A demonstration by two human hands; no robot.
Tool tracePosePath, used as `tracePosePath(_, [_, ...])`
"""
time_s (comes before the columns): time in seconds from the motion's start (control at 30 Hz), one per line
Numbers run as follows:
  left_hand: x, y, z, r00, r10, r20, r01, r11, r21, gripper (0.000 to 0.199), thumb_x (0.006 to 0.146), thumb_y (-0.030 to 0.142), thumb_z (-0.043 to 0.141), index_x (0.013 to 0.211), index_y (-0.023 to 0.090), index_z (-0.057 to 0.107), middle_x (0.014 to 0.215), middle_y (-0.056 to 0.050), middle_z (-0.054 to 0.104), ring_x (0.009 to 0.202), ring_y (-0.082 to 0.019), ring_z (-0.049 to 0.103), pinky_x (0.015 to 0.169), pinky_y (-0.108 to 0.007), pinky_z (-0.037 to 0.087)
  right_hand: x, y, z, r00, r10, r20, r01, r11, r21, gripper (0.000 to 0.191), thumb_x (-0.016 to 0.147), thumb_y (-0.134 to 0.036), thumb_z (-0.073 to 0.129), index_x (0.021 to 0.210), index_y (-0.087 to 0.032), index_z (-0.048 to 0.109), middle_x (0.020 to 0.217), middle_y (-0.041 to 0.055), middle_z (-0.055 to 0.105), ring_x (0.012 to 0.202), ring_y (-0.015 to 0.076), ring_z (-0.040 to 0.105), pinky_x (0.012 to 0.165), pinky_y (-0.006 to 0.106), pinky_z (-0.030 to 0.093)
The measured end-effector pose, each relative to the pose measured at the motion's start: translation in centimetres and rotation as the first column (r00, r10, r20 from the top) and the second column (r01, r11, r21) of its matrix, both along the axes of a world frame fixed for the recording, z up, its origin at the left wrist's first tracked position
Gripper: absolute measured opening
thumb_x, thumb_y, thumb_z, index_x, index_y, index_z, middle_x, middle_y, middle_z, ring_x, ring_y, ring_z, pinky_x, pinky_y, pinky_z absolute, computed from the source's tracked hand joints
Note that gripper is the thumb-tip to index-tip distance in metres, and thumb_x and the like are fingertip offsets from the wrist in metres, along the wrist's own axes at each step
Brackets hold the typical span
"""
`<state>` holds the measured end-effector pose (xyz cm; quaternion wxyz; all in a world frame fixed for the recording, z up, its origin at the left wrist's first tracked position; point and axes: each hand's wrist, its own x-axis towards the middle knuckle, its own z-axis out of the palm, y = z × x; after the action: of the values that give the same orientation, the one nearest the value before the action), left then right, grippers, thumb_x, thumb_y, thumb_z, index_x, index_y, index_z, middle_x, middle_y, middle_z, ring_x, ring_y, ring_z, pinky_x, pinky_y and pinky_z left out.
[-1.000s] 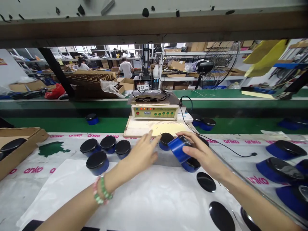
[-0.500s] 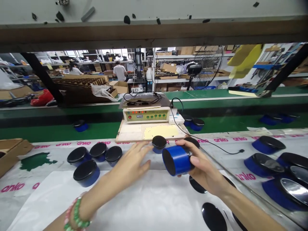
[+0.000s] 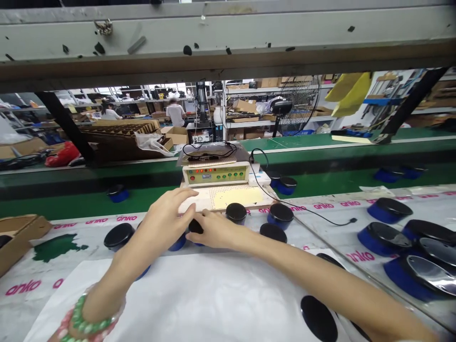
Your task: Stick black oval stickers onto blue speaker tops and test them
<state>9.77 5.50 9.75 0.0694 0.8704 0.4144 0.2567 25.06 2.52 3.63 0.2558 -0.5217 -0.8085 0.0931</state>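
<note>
At the left edge, an open cardboard box [image 3: 28,243] sits on the worktop [image 3: 84,228], whose pale covering carries pink "anko" lettering. Farther off, a small blue canister [image 3: 118,194] with a black top stands on the green belt [image 3: 153,191]. Near the box's right side, a black-topped canister [image 3: 118,236] stands left of the left forearm, which wears a green-and-pink bead bracelet [image 3: 87,320]. The left hand [image 3: 187,203] is open, its thumb and fingers apart, above a partly hidden blue canister [image 3: 178,243]. Just right of that, the right hand [image 3: 200,223] reaches across from the right and seems to grip a black-topped middle canister [image 3: 195,230], though its fingers cover much of it. Beyond the hands is a control box [image 3: 215,175] with red lights and green buttons, a yellow sheet [image 3: 238,197] in front of it. A white sheet [image 3: 210,294] lies on the near side. Right of the right hand stand three more canisters [image 3: 235,213], above the forearm in view; a loose black disc [image 3: 318,318] lies nearer. At the far right of the worktop is a cluster of blue canisters [image 3: 383,237], their dark tops shiny.
</note>
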Motion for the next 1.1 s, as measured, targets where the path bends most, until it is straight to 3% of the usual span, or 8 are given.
tracePosePath(0.13, [2.6,0.8,-0.3,0.99,-0.131,-0.046,0.13,0.991,-0.027,0.034,0.089,0.024,0.041,0.116,0.018,0.06,0.126,-0.008,0.06,0.12,-0.025,0.053,0.103,-0.041,0.042,1.6,-1.7,0.7,0.983,0.03,0.182,-0.028,1.0,-0.013,0.055,0.087,-0.049,0.058,0.131,-0.016,0.049,0.127,0.0131,0.055,0.11,0.0282,0.056,0.089,0.047,0.048])
tracePosePath(0.3, [6.9,2.9,-3.2,0.893,-0.403,-0.199,0.365,0.909,-0.202,0.053,0.082,0.021,0.06,0.133,0.021,0.047,0.137,-0.011,0.049,0.117,-0.024,0.055,0.099,-0.038,0.046,8.5,-6.4,-0.1,0.908,-0.117,0.402,0.135,0.991,-0.016,0.076,0.062,-0.037,0.082,0.128,-0.013,0.054,0.136,0.0254,0.045,0.127,0.0502,0.035,0.093,0.072,0.028])
tracePosePath(0.43, [10.7,4.7,-5.0,0.798,-0.535,-0.278,0.452,0.836,-0.311,0.044,0.088,0.033,0.06,0.127,0.017,0.05,0.125,-0.011,0.055,0.103,-0.023,0.061,0.085,-0.044,0.052,12.1,-8.8,-1.6,0.862,-0.212,0.46,0.232,0.973,0.012,0.057,0.07,-0.019,0.074,0.124,-0.017,0.056,0.12,0.0175,0.057,0.118,0.038,0.047,0.097,0.063,0.034])
tracePosePath(0.67, [14.9,3.4,-5.6,0.712,-0.665,-0.227,0.593,0.742,-0.313,0.039,0.089,0.033,0.059,0.124,0.017,0.051,0.12,-0.009,0.058,0.102,-0.022,0.061,0.086,-0.044,0.052,13.2,-9.6,-1.5,0.863,-0.29,0.413,0.288,0.955,0.068,0.072,0.073,-0.016,0.07,0.139,-0.013,0.041,0.127,0.0144,0.056,0.117,0.0308,0.048,0.098,0.046,0.042])
tracePosePath(0.8, [13.4,1.1,-4.9,0.774,-0.608,-0.178,0.553,0.785,-0.278,0.071,0.079,0.024,0.067,0.141,0.02,0.032,0.136,-0.014,0.049,0.121,-0.028,0.052,0.099,-0.043,0.047,16.9,-6.4,0.3,0.835,-0.406,0.371,0.394,0.912,0.111,0.045,0.089,-0.033,0.057,0.131,-0.02,0.049,0.13,0.0093,0.053,0.12,0.0236,0.047,0.099,0.04,0.042])
tracePosePath(0.93, [8.4,-2.8,-2.4,0.843,-0.521,-0.137,0.492,0.848,-0.2,0.063,0.088,0.025,0.053,0.145,0.025,0.027,0.15,-0.011,0.035,0.135,-0.026,0.039,0.109,-0.043,0.037,22.3,0.1,0.9,0.669,-0.651,0.359,0.65,0.746,0.143,0.042,0.092,-0.034,0.056,0.13,-0.018,0.048,0.132,0.0109,0.049,0.113,0.0262,0.053,0.092,0.049,0.046])
tracePosePath(1.0, [5.0,-4.7,-1.7,0.887,-0.431,-0.166,0.416,0.902,-0.119,0.056,0.091,0.03,0.049,0.143,0.032,0.031,0.149,-0.006,0.038,0.131,-0.026,0.045,0.103,-0.041,0.045,24.2,3.3,0.3,0.632,-0.674,0.382,0.699,0.709,0.094,0.038,0.091,-0.034,0.057,0.126,-0.018,0.051,0.128,0.0099,0.052,0.107,0.024,0.057,0.088,0.046,0.049])
tracePosePath(1.1, [-0.5,-6.7,-2.4,0.938,-0.28,-0.206,0.304,0.948,0.091,0.051,0.089,0.037,0.051,0.139,0.039,0.038,0.143,-0.001,0.047,0.117,-0.025,0.059,0.084,-0.033,0.058,25.6,6.9,-0.9,0.626,-0.667,0.404,0.723,0.691,0.02,0.035,0.092,-0.033,0.057,0.122,-0.017,0.054,0.122,0.0091,0.056,0.101,0.0215,0.06,0.084,0.042,0.052])
